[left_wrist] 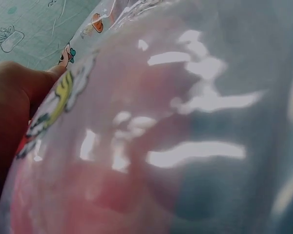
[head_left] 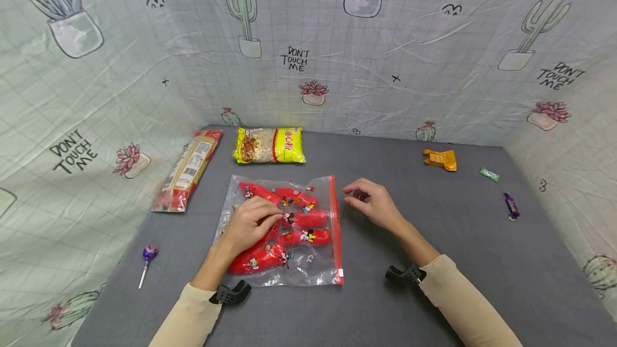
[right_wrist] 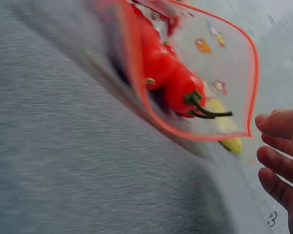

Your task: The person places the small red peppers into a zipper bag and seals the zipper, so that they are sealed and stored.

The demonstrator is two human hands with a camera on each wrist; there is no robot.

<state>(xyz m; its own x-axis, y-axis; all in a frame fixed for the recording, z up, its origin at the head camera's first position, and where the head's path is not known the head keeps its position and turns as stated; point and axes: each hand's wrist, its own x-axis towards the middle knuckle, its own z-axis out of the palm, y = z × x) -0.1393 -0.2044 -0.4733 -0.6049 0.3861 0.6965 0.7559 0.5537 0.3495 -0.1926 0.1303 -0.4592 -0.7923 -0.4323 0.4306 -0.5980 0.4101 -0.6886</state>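
A clear zip bag (head_left: 315, 269) with a red edge and cartoon prints lies on the grey table, with several red peppers (head_left: 303, 238) inside. In the right wrist view its mouth gapes, showing a pepper (right_wrist: 183, 90) with a green stem. My left hand (head_left: 250, 224) is over the bag, thumb and fingertips together on its upper film; the left wrist view is mostly filled by blurred film (left_wrist: 136, 126). Just right of the red edge, my right hand (head_left: 373, 202) hovers with loosely bent fingers and holds nothing.
Behind the bag lies a yellow food packet (head_left: 262, 145), with a long red-and-clear packet (head_left: 190, 167) to its left. A lollipop (head_left: 149, 256) is at the left. Toward the right are an orange packet (head_left: 439, 159), a green sweet (head_left: 489, 174) and a purple sweet (head_left: 512, 206). Printed cloth walls enclose the table.
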